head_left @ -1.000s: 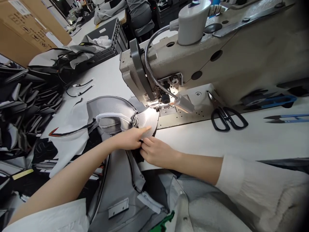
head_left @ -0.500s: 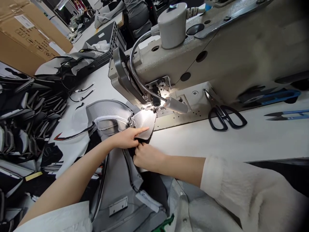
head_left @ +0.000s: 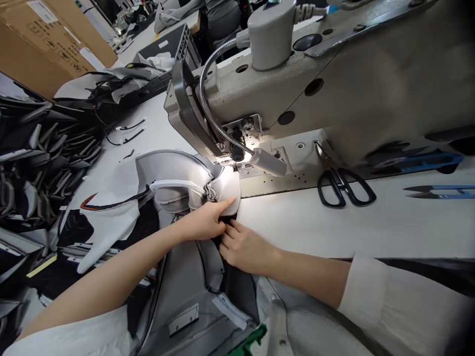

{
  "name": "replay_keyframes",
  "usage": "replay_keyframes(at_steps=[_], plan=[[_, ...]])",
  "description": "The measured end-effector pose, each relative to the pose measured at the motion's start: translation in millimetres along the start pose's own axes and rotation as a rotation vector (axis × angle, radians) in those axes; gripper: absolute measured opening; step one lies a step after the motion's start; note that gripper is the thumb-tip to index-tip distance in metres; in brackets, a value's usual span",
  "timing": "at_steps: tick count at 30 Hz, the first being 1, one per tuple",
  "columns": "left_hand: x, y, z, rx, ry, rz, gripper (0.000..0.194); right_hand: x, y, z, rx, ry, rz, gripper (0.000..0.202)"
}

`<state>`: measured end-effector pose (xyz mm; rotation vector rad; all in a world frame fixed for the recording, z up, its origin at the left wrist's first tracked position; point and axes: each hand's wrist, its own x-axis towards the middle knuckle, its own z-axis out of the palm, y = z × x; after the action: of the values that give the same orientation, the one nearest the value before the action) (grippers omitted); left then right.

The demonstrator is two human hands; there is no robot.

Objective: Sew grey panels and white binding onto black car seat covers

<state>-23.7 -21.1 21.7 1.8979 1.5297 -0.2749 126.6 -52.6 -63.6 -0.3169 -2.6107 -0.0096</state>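
Sewing machine (head_left: 334, 89): right end running off the frame; needle washing out in lamp glare. Left hand (head_left: 202, 222): fingertips (head_left: 230, 201) pressing on the grey padded piece (head_left: 178, 183), whose lower edge is disappearing beneath them. Right hand (head_left: 247, 247): fingertips tucking under that fabric, grip unclear. Blue snips (head_left: 441, 188): cut by the right edge. Cardboard box (head_left: 40, 44): cropped top-left.

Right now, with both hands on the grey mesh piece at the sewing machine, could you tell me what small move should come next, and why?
Probably nudge the grey mesh fabric piece slightly further under the needle area of the beige industrial sewing machine: the left hand presses its edge, the right hand grips beneath, and its lit corner sits just short of the foot.
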Motion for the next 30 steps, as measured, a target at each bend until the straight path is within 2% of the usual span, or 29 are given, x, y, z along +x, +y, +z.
replay_keyframes(at_steps=[5,12,16,18,24,27,30], plan=[[12.8,-5.3,-10.9,0.041,0.05,0.014,0.075,1.9,15.9,-1.8,-0.034,-0.023,0.022,0.019],[35.6,-10.2,-27.6,0.004,0.096,0.023,0.074,7.6,48.9,-4.4,-0.053,-0.071,-0.021,0.025],[45.4,-10.6,-32.8,0.06,0.169,0.036,0.059,8.0,65.5,-2.6,-0.061,-0.073,-0.028,0.025],[50.3,-10.5,-33.2,0.085,0.206,0.057,0.047,7.8,73.1,-1.3,-0.068,-0.065,-0.022,0.026],[67.1,-12.1,-29.3,0.104,0.411,0.112,0.032,10.3,87.5,0.9,-0.071,-0.032,0.061,0.031],[71.4,-10.3,-24.8,0.117,0.46,0.098,0.02,11.7,86.9,-1.8,-0.08,-0.03,0.101,0.033],[70.7,-6.9,-19.4,0.108,0.483,0.073,0.021,11.2,81.3,-5.3,-0.077,-0.037,0.076,0.029]])
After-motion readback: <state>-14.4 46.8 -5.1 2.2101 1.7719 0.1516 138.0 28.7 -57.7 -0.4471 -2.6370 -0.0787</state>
